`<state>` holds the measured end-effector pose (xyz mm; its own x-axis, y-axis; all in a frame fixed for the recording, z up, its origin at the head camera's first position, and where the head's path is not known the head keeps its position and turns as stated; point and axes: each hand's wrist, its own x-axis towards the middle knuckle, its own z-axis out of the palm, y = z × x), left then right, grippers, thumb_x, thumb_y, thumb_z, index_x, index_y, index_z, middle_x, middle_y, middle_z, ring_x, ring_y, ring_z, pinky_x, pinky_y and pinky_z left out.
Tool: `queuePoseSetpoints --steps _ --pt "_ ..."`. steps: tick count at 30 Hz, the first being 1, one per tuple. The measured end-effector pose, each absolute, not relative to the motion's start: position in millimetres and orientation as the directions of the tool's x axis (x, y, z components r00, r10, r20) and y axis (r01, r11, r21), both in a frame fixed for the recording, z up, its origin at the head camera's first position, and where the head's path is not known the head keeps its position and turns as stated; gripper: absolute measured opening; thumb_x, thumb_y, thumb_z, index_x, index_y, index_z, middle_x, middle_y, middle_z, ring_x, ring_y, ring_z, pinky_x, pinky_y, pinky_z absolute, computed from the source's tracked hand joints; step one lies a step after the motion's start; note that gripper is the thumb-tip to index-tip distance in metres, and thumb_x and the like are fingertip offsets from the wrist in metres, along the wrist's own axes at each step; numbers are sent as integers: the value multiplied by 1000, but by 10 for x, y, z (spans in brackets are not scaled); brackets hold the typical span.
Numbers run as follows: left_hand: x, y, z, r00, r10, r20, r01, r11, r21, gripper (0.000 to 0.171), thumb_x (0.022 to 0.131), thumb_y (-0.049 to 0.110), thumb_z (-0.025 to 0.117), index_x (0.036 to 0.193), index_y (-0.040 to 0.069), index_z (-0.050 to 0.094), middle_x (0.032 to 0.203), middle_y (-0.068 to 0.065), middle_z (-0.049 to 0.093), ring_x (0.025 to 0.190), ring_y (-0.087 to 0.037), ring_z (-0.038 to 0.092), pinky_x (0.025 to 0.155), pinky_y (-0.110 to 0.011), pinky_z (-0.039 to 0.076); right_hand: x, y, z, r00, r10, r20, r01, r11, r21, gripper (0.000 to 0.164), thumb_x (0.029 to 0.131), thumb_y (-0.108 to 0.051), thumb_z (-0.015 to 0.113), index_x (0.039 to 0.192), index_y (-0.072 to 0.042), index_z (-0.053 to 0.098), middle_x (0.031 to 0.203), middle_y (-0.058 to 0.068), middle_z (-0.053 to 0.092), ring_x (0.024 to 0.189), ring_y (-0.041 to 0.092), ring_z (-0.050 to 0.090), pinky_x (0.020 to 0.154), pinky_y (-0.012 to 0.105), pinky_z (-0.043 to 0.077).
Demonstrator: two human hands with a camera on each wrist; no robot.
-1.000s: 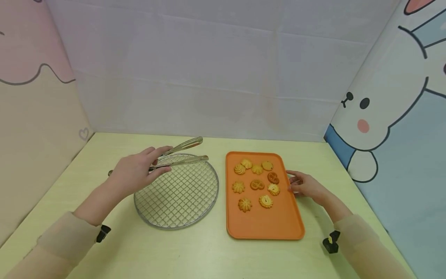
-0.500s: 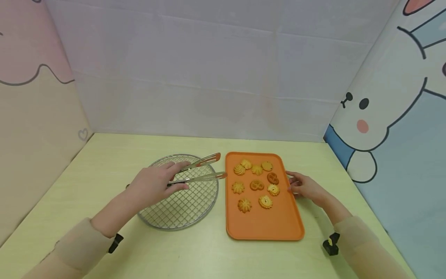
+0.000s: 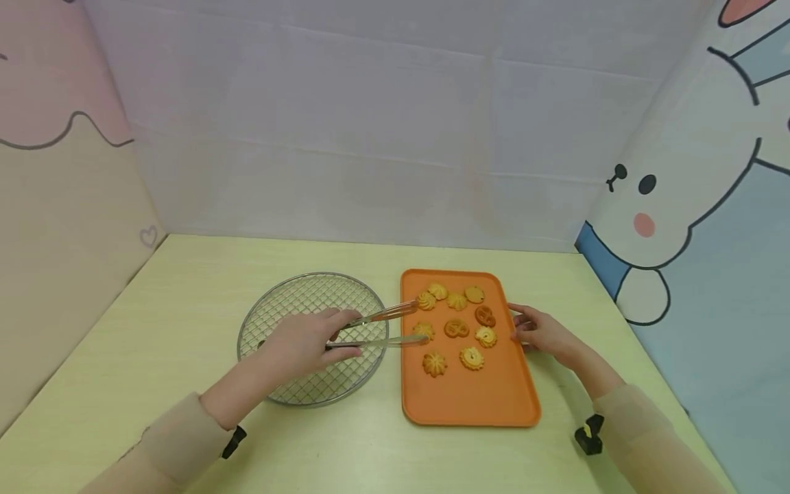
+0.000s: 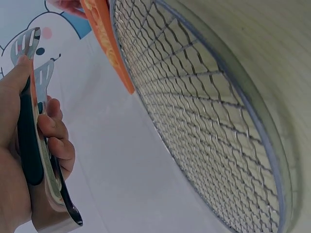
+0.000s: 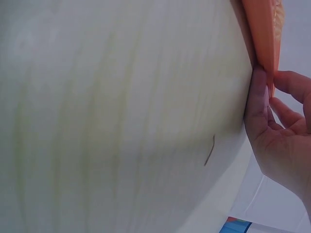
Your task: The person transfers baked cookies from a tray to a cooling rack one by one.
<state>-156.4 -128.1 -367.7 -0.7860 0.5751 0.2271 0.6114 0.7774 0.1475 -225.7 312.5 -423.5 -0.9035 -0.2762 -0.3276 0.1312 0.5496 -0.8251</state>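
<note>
My left hand (image 3: 302, 346) grips a pair of metal tongs (image 3: 385, 313) with dark handle grips; in the left wrist view the thumb and curled fingers hold the tongs (image 4: 30, 145) from both sides. The tongs' slotted tips stand apart over the left part of an orange tray (image 3: 472, 401). They are around a star-shaped cookie (image 3: 423, 331), the lower tip overlapping it in the head view; contact cannot be told. On the tray's right edge my right hand (image 3: 543, 334) holds the rim, thumb and fingers on either side of the tray (image 5: 265, 34) in the right wrist view.
A round wire rack (image 3: 278, 302) lies left of the tray, partly under my left hand and forearm. Several other cookies sit on the tray, with pretzel shapes (image 3: 457, 328) among them. Behind the pale table (image 3: 345, 453) rises a white wall (image 3: 370, 137), with cartoon-printed panels at both sides.
My left hand has carried the tongs right and toward me, from above the rack to above the tray's left part. The right hand stays at the tray's edge.
</note>
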Motion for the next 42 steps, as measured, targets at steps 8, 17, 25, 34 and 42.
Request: queuePoseSetpoints --steps 8,17,25,34,42 --pt "-1600 -1133 -3839 -780 598 185 626 756 191 50 84 52 64 122 20 57 66 14 45 51 0 39 43 -19 33 -2244 3123 -4243 -908 -275 -315 117 555 -823 66 93 -7 57 148 0 22 118 21 43 102 27 47 75 28 52" --pt "-1596 -987 -3967 -769 626 127 638 748 182 47 83 51 64 119 20 59 71 9 57 54 -4 50 46 -24 39 -2223 3083 -4212 -910 -268 -315 111 574 -811 66 92 -7 57 148 1 22 120 22 44 105 28 47 76 29 51" --pt "-1616 -899 -4012 -768 634 94 641 755 137 50 83 54 63 121 21 58 82 7 61 58 -6 50 47 -24 38 -2214 3086 -4210 -909 -278 -309 110 556 -824 67 92 -6 56 148 0 21 118 22 43 103 28 47 75 28 51" --pt "-1612 -814 -4028 -782 622 41 621 771 141 50 84 56 61 118 19 58 77 8 58 57 -8 48 47 -26 39 -2204 3079 -4203 -909 -290 -300 100 547 -831 66 92 -6 56 148 1 21 118 22 43 103 28 46 75 28 52" --pt "-1566 -749 -4062 -787 617 28 613 775 156 40 84 53 62 101 18 54 64 10 47 53 -8 44 43 -27 34 -2203 3076 -4197 -912 -282 -298 94 564 -821 65 92 -5 55 147 1 22 120 22 44 105 29 46 76 27 51"
